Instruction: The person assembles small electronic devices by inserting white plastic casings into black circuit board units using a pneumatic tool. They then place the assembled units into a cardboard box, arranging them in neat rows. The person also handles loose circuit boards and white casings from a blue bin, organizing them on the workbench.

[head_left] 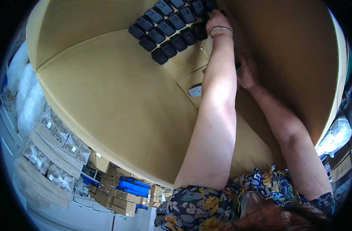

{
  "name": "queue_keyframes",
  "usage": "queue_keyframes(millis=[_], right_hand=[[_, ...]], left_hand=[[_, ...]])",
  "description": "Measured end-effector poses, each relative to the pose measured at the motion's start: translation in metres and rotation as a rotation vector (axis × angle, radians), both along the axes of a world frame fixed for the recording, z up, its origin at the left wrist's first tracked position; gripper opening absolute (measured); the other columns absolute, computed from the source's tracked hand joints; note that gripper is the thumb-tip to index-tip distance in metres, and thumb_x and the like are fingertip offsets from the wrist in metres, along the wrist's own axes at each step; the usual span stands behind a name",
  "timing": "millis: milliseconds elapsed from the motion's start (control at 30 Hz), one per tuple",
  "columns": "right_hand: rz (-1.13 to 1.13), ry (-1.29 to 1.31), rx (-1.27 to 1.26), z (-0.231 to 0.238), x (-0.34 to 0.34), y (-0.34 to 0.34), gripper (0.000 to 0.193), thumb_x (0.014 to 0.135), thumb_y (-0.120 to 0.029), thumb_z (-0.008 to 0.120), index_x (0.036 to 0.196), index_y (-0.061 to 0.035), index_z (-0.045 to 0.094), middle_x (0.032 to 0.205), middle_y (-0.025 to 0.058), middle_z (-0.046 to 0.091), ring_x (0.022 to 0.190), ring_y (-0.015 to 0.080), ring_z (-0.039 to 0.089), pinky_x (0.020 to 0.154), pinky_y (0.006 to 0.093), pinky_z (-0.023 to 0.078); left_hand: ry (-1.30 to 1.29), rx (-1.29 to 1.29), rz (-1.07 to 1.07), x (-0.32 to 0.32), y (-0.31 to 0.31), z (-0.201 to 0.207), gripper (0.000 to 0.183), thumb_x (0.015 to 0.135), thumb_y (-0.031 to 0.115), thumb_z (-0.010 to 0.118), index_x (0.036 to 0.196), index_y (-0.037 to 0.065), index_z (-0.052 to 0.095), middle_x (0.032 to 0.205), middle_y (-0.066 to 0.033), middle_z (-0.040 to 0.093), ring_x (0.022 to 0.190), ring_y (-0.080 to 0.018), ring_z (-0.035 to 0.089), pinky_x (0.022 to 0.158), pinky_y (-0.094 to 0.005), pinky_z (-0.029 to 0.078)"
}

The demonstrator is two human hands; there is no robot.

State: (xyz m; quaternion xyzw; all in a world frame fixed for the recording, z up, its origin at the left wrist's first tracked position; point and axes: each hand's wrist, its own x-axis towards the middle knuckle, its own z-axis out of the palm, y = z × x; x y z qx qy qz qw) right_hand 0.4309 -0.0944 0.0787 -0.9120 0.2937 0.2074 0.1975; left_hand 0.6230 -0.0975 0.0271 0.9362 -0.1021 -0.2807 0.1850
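Inside a deep cardboard box [118,104], several black plastic blocks [166,27] with rounded corners lie in neat rows at the far end. My left hand [219,22], with a bangle at its wrist, reaches to the right end of these rows. Its fingers are bent over a black block there, partly hidden by the hand itself. Nearer to me, my right hand [247,74] is beside the box's right wall, fingers curled. A bit of something dark shows at its fingertips, mostly hidden behind my left forearm. A small white piece with dark dots [195,91] lies left of that forearm.
Tall cardboard walls [291,57] curve around both arms. Outside on the left are wrapped stacks of goods [54,154] and clear plastic bags [29,100]. Brown cartons [124,206] and blue crates [133,187] stand at the lower left. Another plastic bag [335,134] is at the right.
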Motion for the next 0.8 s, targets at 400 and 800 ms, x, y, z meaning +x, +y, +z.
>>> queue_keyframes(millis=[400, 800], right_hand=[[-0.873, -0.283, 1.132, -0.067, 0.039, -0.037, 0.038, 0.079, -0.019, 0.061, 0.111, -0.0036, 0.049, 0.107, 0.0092, 0.053, 0.097, 0.0216, 0.051, 0.083, 0.0333, 0.044], [-0.609, -0.252, 0.783, -0.040, 0.062, 0.031, 0.046, 0.083, -0.034, 0.050, 0.118, -0.0028, 0.048, 0.111, 0.0162, 0.054, 0.109, 0.0280, 0.048, 0.093, 0.0364, 0.037]], left_hand=[[0.650, -0.705, 0.366, -0.056, 0.089, -0.001, 0.045, 0.083, 0.032, 0.057, 0.115, 0.001, 0.049, 0.096, -0.0089, 0.059, 0.084, -0.0171, 0.057, 0.067, -0.0313, 0.049], [0.041, -0.374, 0.647, -0.080, 0.163, 0.005, 0.043, 0.070, 0.012, 0.067, 0.105, -0.002, 0.047, 0.095, -0.0152, 0.060, 0.085, -0.0218, 0.058, 0.073, -0.0312, 0.047]])
